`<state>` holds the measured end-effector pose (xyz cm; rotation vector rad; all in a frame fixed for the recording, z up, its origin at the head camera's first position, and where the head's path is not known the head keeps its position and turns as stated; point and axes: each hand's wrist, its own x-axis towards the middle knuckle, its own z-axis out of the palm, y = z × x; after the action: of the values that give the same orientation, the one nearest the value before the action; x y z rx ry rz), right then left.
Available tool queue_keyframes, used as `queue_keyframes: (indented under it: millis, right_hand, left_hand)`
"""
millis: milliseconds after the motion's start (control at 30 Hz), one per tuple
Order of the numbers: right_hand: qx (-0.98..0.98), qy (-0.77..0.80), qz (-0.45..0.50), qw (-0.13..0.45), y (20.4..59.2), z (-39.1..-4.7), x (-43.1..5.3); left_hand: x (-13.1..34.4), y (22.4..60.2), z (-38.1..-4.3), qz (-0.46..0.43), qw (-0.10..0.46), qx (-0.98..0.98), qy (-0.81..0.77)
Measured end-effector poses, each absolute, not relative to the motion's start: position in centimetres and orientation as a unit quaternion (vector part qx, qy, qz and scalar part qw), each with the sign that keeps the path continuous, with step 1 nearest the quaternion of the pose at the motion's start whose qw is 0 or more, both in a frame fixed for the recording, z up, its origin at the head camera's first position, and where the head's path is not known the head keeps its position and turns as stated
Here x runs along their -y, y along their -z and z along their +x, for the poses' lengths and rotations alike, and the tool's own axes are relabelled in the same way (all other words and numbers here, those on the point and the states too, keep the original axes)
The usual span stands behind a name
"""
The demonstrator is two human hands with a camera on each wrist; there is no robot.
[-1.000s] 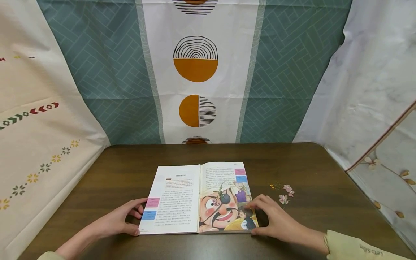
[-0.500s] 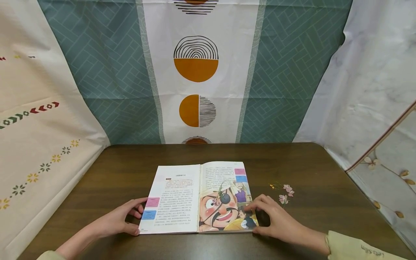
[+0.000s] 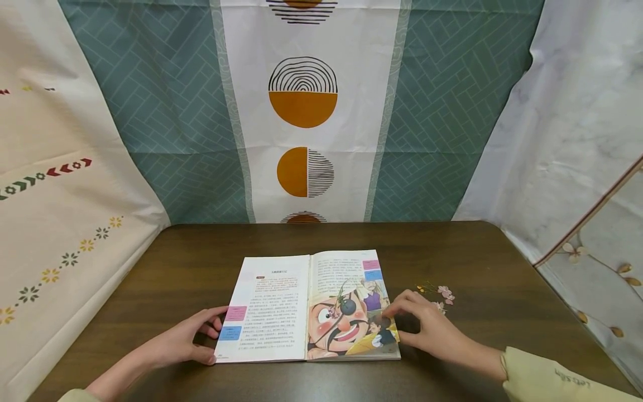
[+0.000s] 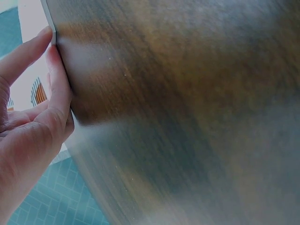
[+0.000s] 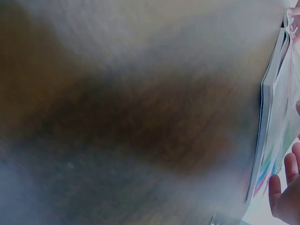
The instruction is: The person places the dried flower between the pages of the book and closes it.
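Observation:
An open book (image 3: 276, 304) lies on the dark wooden table, text on its left page and a cartoon picture on its right page. Across that picture lies a thin pressed flower sprig (image 3: 339, 296). My left hand (image 3: 183, 341) holds the book's left side, thumb near the lower corner and forefinger higher up the edge; the left wrist view shows them at the thin page edge. At the right edge is my right hand (image 3: 432, 329), its fingers loosely bent and apart, fingertips right by the page border. In the right wrist view, these fingers (image 5: 274, 191) appear beside the book's side.
Several small pressed flowers (image 3: 445, 293), pink and yellow, lie on the table (image 3: 201, 251) right of the book, partly hidden behind my right hand. A patterned cloth (image 3: 311, 128) hangs beyond the table's far edge, with more cloths on both sides.
My right hand has shifted slightly away from me along the book's right edge, its thumb leaving the lower right corner. The left hand and book stay in place.

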<state>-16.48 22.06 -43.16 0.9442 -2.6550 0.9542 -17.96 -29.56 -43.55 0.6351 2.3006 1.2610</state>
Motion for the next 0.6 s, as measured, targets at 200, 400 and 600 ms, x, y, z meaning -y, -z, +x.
queue_keyframes:
  millis: [200,400,600]
  right_hand:
    - [0.894,-0.328,0.297,0.075,43.1,-17.4,-22.1]
    - [0.898,-0.334,0.272,0.087,43.1,-18.5,-22.2]
    - [0.904,-0.33,0.25,0.105,42.8,-19.5,-22.1]
  left_hand:
    - [29.5,43.5,-17.8,0.228,0.219,-0.832,-0.456]
    - [29.5,43.5,-17.8,0.226,0.223,-0.829,-0.461]
    - [29.6,43.6,-17.8,0.221,0.228,-0.825,-0.467]
